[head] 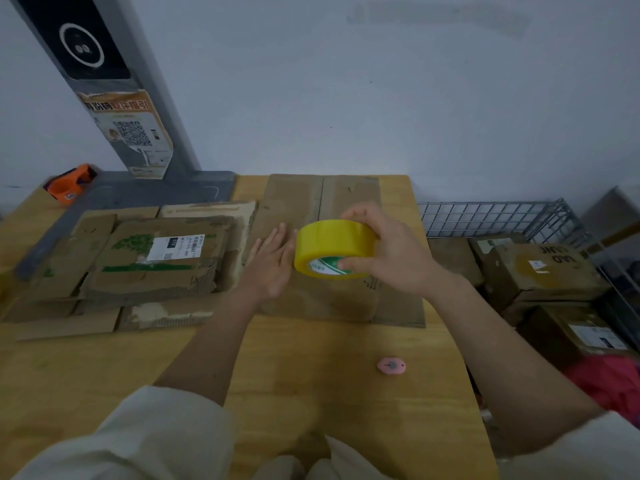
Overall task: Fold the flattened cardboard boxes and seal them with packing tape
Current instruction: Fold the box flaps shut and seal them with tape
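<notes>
Packing tape [334,249]: yellow roll, held up off the cardboard in right hand [391,252], fingers over the top, thumb pressed at the roll's open face. Left hand [273,263] flat, fingers straight, just beside the roll on its left, lying on or just above the cardboard; contact with the roll not certain. No free tape end visible; none seen stuck down.

Nearer than the hands: bare stretch of wooden table [311,393], with a small pink object [391,365] below the right hand, well apart from it. Purpose not readable, possibly a cutter.

Directly under both hands: flattened cardboard box [325,299], lying flat, centre seam running away from the body. Not yet raised into a box shape; no tape on its seam.

Left of the left hand: stack of flattened boxes [149,265], torn edges, one with a white label. All flat, none folded.

Right of the right hand, off the table edge: several made-up cartons [540,271] in or beside a wire basket [495,216]. Whether from this job could not be told.

Beyond the hands, far left: orange item [71,185] on the table, grey stand [114,81] with a QR sticker.

Judged early: tape fetched, the stack left unfolded and unsealed.
</notes>
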